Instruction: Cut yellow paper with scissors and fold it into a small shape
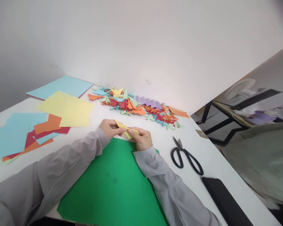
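Observation:
Between my two hands is a small piece of folded yellow paper [120, 125], held just above the far edge of a green sheet [113, 182]. My left hand [110, 128] pinches its left end between thumb and fingers. At the other end, my right hand [142, 138] grips the paper with the thumb on top. Part of the paper is hidden behind my fingers. Beyond the hands lies a long pile of small folded paper pieces [132, 108] in yellow, green, red, orange, blue and purple.
Open black-handled scissors [187, 157] lie to the right, beside a black rectangular object [226, 201]. Left are a yellow sheet [67, 108], a stack of light blue sheets [61, 86] and loose cut papers [21, 131]. A wall [141, 47] rises behind the white table [101, 125].

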The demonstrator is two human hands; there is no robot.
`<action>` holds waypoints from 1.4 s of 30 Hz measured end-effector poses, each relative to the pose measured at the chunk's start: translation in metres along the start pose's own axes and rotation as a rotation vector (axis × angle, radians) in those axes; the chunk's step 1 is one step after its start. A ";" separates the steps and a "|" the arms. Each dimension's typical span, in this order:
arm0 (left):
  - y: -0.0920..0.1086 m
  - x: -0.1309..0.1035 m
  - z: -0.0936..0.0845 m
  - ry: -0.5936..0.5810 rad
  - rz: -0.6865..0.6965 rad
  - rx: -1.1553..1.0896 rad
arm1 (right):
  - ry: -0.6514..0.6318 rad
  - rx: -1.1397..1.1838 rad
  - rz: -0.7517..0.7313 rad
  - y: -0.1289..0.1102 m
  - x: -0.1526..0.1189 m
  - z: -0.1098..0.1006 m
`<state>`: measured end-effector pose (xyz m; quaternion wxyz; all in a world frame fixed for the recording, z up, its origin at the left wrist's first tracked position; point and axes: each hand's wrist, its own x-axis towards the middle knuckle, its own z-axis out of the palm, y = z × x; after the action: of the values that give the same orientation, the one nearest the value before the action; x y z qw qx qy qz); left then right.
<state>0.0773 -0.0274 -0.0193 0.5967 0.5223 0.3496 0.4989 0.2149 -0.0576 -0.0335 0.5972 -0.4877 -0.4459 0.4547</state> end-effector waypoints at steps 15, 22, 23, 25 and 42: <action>0.002 0.000 -0.001 -0.006 0.022 0.031 | -0.056 0.042 -0.005 0.003 0.000 -0.001; 0.003 0.001 -0.003 0.000 -0.016 0.093 | -0.012 0.112 0.131 0.000 -0.001 0.000; 0.003 0.001 -0.003 0.003 -0.024 0.103 | -0.007 0.118 0.142 -0.001 -0.002 0.001; 0.004 0.001 -0.003 0.009 -0.035 0.109 | -0.001 0.109 0.146 -0.002 -0.002 0.001; 0.003 0.007 -0.004 -0.049 -0.182 -0.232 | -0.024 0.117 0.155 0.001 0.001 -0.001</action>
<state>0.0743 -0.0195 -0.0167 0.7041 0.4280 0.3209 0.4669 0.2164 -0.0571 -0.0342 0.5822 -0.4795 -0.3866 0.5307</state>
